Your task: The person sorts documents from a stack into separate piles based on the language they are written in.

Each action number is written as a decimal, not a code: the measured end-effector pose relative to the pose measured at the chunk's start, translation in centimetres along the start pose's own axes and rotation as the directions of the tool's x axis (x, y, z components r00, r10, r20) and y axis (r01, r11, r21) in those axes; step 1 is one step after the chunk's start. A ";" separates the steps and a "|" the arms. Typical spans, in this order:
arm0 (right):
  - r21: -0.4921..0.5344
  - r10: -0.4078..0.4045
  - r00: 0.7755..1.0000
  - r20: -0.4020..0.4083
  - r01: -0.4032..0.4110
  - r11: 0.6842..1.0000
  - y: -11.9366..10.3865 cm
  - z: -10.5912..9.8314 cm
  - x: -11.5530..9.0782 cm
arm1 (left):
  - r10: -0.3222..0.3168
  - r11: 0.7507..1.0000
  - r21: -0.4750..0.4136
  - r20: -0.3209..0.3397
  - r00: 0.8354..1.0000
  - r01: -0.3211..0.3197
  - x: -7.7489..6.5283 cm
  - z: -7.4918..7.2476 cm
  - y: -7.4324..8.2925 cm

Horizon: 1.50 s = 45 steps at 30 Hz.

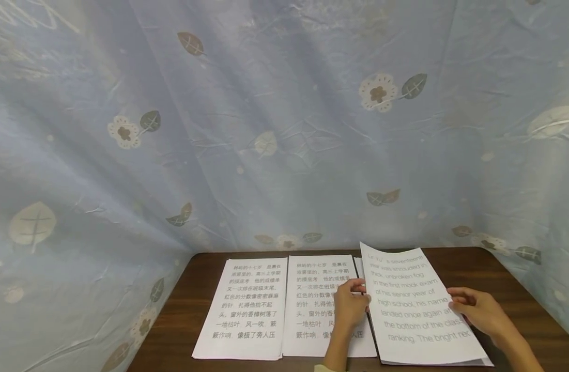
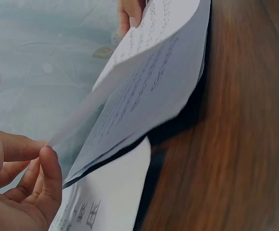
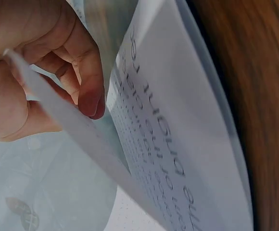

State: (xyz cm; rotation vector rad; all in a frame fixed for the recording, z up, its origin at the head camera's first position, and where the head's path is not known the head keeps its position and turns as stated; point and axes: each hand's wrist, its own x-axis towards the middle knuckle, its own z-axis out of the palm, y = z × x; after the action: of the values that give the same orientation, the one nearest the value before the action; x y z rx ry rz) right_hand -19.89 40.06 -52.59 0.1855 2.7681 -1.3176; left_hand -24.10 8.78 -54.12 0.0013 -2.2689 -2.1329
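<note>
A white sheet of paper [image 1: 414, 305] printed with English text bows up between the two hands. On its left edge, the left hand [image 1: 351, 305] pinches it between thumb and index finger, above the middle stack of pages. The right hand [image 1: 479, 309] grips the opposite edge, thumb against fingers. Under the raised sheet, the left wrist view shows another printed page [image 2: 130, 110] lying on the pile. The right wrist view has the lifted sheet [image 3: 89, 139] edge-on, slanting away from the right hand [image 3: 57, 67], with an English page [image 3: 178, 96] below.
Two stacks of pages with Chinese text, a left one [image 1: 247, 310] and a middle one [image 1: 319, 263], lie side by side on the dark wooden table [image 1: 172, 320]. A pale blue curtain [image 1: 284, 129] with leaf and flower prints hangs behind and around the table.
</note>
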 end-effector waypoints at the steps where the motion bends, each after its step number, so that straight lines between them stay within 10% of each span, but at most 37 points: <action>1: 0.010 0.008 1.000 0.003 -0.008 1.000 0.1 0.0 0.0 | 0.002 1.000 0.001 -0.003 1.000 -0.002 -0.1 0.1 0.0; 34: 0.025 0.028 1.000 0.011 -0.028 0.999 1.6 0.0 0.4 | -0.009 0.997 0.070 0.007 1.000 0.009 -0.5 1.2 -0.8; 45: -0.113 0.001 0.996 -0.086 -0.011 0.994 0.7 -0.8 -0.1 | 0.019 0.996 0.086 0.013 1.000 -0.020 -0.1 0.0 -0.3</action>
State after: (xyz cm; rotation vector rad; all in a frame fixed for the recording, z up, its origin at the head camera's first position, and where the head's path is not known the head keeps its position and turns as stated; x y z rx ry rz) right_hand -19.73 41.12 -52.65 0.2499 2.9014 -1.1733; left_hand -23.99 8.74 -54.45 -0.0317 -2.3554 -2.0303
